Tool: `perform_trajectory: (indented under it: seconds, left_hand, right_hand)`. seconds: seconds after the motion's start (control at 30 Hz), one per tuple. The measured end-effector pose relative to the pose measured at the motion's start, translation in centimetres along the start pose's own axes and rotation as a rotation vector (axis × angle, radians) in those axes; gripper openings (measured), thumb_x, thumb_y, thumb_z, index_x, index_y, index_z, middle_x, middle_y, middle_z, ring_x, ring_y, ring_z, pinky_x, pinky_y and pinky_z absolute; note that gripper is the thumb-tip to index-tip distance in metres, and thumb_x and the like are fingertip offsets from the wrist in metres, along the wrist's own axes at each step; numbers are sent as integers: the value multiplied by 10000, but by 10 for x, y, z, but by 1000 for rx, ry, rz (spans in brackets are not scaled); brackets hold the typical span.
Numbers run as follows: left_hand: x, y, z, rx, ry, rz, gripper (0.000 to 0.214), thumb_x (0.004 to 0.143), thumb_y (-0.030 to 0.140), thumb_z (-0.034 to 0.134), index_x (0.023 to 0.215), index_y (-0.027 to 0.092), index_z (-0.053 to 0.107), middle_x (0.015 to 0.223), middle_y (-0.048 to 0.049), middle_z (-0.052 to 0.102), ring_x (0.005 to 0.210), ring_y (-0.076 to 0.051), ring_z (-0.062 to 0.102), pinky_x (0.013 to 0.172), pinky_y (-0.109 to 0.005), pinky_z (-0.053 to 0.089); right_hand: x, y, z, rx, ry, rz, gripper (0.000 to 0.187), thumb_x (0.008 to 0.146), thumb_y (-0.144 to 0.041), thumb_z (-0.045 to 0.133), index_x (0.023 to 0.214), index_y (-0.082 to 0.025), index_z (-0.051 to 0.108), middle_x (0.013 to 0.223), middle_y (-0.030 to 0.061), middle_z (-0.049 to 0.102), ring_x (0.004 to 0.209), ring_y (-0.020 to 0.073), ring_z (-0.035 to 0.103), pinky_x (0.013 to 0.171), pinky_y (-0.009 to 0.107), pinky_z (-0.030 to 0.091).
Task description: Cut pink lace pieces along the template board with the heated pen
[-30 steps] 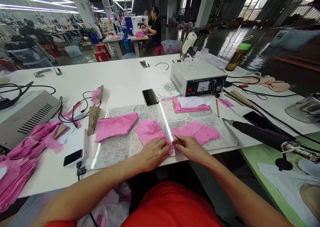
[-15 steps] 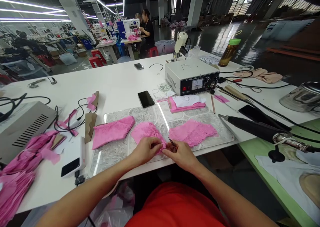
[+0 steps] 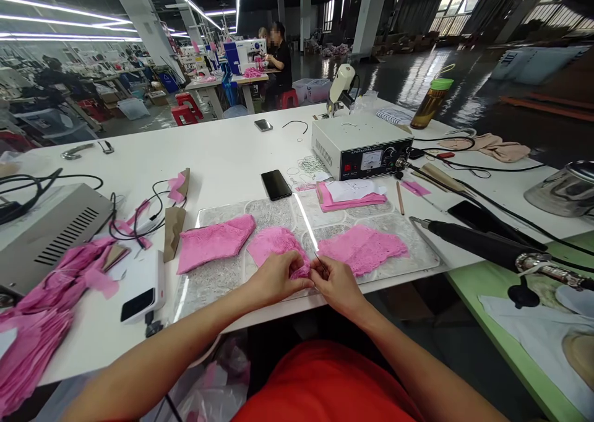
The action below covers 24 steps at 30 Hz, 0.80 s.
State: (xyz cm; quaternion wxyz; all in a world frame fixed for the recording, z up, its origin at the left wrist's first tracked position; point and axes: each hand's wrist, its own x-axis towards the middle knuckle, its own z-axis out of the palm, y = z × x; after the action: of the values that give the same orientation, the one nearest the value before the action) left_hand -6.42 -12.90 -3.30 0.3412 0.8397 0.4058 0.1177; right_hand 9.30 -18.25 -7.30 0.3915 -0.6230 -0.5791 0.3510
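Okay, looks like detail work on the middle pink lace piece [image 3: 273,242], lying on the marbled mat [image 3: 211,286]: left grip [image 3: 275,278] pinches its near end, right grip [image 3: 338,284] holds a thin dark tool [image 3: 319,260]. Next move likely needs steady fabric.

The desk [image 3: 223,159] is viewed from the wearer's head, forward and down, with both hands [image 3: 273,278] framed close and the workshop floor [image 3: 394,78] included beyond.

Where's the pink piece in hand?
Head view, centre: the pink piece lies on the grey mat between two others, its near end in the left hand.
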Motion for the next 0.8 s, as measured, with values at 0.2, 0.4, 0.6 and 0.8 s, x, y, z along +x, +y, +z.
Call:
perform_trajectory:
  seconds: [0.2,0.4,0.6,0.8]
  left_hand:
    - [4,-9,4,-52,21,-36,154,789,182,540,831,139,682,706,-10,670,610,-129,544,562,-216,360]
    - [7,-14,3,-152,-1,-56,210,824,250,530,764,135,696,656,-6,659,591,-123,530,557,-215,372]
    - [8,-14,-2,-184,-47,-59,197,815,224,505,689,133,626,598,19,558,582,-113,481,543,-212,343]
    - [7,-9,0,-104,-49,-81,176,755,308,624,693,147,590,619,25,562,571,-112,477,518,-217,319]
  right_hand:
    - [1,1,-4,29,-15,-17,106,743,-260,502,676,-193,548,581,-28,511,553,104,443,544,230,352]
    - [1,-4,-1,-17,-34,3,187,749,-353,577,652,-199,534,591,-15,542,553,111,458,541,241,355]
    - [5,-4,-1,-28,-14,-75,109,749,-247,528,651,-203,510,625,-18,513,588,112,460,566,238,355]
    - [6,-2,-1,-39,-61,-56,101,759,-237,527,669,-195,541,629,-5,554,597,123,483,571,247,363]
